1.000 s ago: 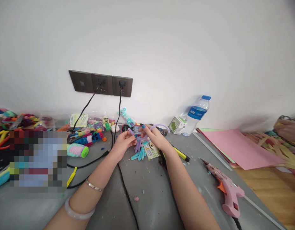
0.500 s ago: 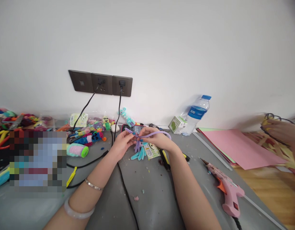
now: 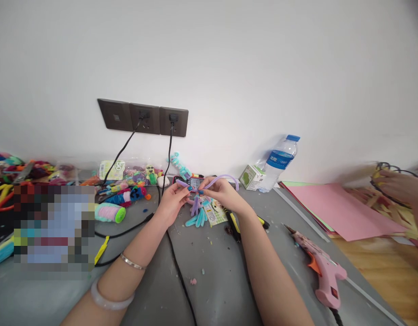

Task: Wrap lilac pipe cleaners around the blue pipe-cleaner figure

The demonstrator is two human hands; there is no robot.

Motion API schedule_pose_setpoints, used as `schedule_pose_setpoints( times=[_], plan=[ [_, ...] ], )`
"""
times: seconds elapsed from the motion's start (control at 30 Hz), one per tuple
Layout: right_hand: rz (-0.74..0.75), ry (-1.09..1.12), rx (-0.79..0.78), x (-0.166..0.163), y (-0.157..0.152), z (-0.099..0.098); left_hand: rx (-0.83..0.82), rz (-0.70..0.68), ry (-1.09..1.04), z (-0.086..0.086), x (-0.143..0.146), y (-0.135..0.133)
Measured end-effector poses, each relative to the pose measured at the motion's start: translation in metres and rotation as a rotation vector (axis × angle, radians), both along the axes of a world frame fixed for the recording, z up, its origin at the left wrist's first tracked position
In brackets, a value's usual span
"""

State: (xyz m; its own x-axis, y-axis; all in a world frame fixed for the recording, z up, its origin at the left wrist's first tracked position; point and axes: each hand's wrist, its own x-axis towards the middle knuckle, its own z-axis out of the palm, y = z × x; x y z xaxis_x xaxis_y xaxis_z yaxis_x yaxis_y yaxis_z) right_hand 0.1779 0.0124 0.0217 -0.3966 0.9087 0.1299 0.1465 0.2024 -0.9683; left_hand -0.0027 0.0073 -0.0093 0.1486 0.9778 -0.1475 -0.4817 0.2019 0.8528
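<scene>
My left hand (image 3: 173, 203) and my right hand (image 3: 220, 192) meet above the grey table (image 3: 216, 280) near the wall. Both pinch a lilac pipe cleaner (image 3: 225, 178), which arcs up and over my right hand. My left fingers hold its near end. Just below the hands lie short lilac and teal pipe cleaner pieces (image 3: 197, 216) and a small printed packet (image 3: 212, 214). A phone (image 3: 192, 182) lies behind the hands.
A pink glue gun (image 3: 319, 270) lies at the right. A water bottle (image 3: 278, 161) and a green carton (image 3: 251, 176) stand by the wall. Black cables (image 3: 168, 154) run from wall sockets. Craft toys clutter the left. Pink paper (image 3: 334, 208) lies right, where another person's hand (image 3: 399, 188) reaches.
The pipe cleaner's arc has tightened and risen above my right hand. My hands have shifted only slightly. The other person's hand at the far right has come in since a second ago.
</scene>
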Motion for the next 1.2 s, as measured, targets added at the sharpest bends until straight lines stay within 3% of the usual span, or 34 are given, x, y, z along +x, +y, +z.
schedule_pose_setpoints(
  times=[0.33,0.63,0.83,1.03,1.2],
  plan=[
    [0.049,0.193,0.016,0.003,0.001,0.0,0.048,-0.082,0.117,-0.001,-0.002,0.0],
    [0.045,0.16,0.08,0.005,-0.002,0.005,0.102,-0.317,0.166,0.009,-0.001,-0.006],
    [0.154,0.166,0.047,0.005,-0.004,0.006,0.157,-0.436,0.164,0.007,-0.002,-0.007],
    [0.196,0.169,0.023,0.005,-0.004,0.005,0.184,-0.432,0.204,0.004,-0.001,-0.008],
    [0.136,0.147,0.027,0.005,-0.004,0.004,0.242,-0.404,0.23,0.003,-0.002,-0.006]
  ],
)
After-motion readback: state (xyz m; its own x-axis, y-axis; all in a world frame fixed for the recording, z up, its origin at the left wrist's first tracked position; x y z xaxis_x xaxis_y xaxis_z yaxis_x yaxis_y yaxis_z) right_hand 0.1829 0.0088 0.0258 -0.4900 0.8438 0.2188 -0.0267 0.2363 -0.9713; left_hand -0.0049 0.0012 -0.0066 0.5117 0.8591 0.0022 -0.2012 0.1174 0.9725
